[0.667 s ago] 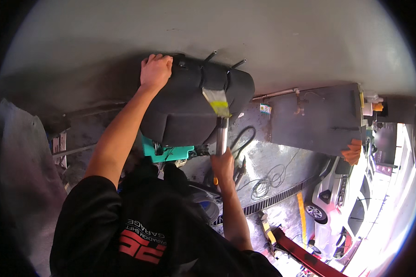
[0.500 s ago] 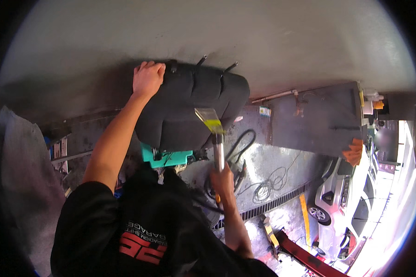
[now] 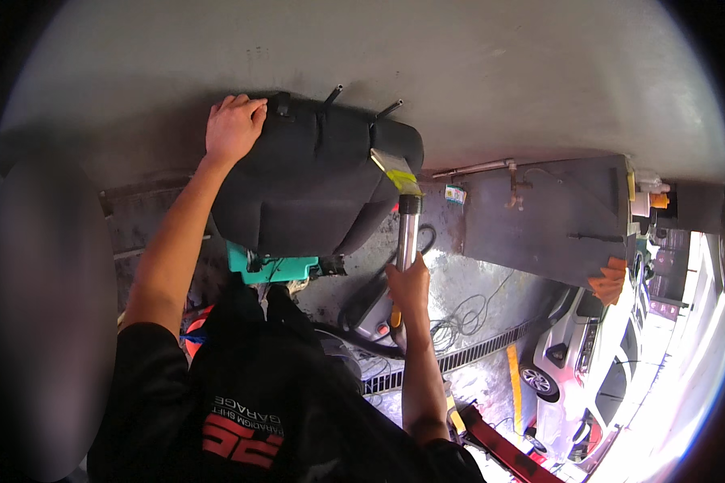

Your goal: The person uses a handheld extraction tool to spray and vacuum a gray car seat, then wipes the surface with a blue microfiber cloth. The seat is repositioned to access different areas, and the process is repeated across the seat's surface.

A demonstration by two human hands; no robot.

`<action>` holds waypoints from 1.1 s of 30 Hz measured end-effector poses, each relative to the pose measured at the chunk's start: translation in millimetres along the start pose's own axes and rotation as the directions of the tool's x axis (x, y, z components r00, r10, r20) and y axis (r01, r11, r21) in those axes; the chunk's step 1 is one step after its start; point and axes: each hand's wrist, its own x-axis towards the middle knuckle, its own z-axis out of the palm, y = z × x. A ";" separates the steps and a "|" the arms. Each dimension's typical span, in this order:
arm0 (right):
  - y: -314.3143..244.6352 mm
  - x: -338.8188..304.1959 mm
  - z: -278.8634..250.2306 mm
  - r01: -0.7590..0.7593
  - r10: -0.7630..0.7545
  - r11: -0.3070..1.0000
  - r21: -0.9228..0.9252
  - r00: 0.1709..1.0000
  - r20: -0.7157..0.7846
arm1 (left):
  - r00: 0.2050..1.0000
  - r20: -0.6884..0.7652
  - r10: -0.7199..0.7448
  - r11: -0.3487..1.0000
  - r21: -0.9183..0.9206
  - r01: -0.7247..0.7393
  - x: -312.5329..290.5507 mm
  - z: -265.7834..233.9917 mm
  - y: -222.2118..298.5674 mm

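Note:
A dark grey car seat backrest [image 3: 298, 177] stands in front of me, its two metal posts pointing up from the top edge. My left hand [image 3: 235, 129] grips its upper left corner, fingers bent over the edge. My right hand [image 3: 411, 283] is closed round the metal tube of a vacuum wand [image 3: 408, 225]. The wand's flat, clear nozzle, with yellow-green on it, lies over the right side of the backrest; whether it touches the fabric I cannot tell. Under the backrest shows a teal plastic box or stool [image 3: 274, 270].
A grey wall [image 3: 459, 72] rises behind the backrest. A black hose [image 3: 350, 322] and a loose cable [image 3: 463, 326] lie on the floor by a drain grate [image 3: 483, 350]. At right are a dark grey panel [image 3: 556, 217] with orange gloves [image 3: 608, 282] and a white car [image 3: 580, 346].
The wand's nozzle has moved up and to the right across the backrest, toward its right edge. My left hand keeps its hold on the corner. The whole view has shifted slightly.

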 end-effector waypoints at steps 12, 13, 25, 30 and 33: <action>-55.7 75.0 -47.5 0.118 -0.115 0.993 -0.032 0.990 0.079 | 0.999 -0.005 -0.035 0.999 0.018 0.035 -0.1 -1.1 4.1; -63.5 81.0 -43.1 0.136 -0.133 0.990 -0.028 0.988 0.076 | 0.999 -0.001 -0.036 0.999 0.025 0.036 -0.4 -0.8 4.0; -19.1 56.8 -13.8 0.068 -0.061 0.991 -0.114 0.996 0.069 | 0.996 0.027 -0.086 0.995 0.046 0.085 0.8 -2.0 7.2; 7.6 38.3 6.0 0.105 -0.108 0.987 -0.122 0.994 -0.016 | 0.997 0.031 -0.076 0.996 0.048 0.074 2.7 -2.8 7.9; 15.4 26.2 10.1 0.035 -0.035 0.988 -0.150 0.999 0.002 | 0.994 0.052 -0.097 0.994 0.049 0.095 2.8 -2.8 8.7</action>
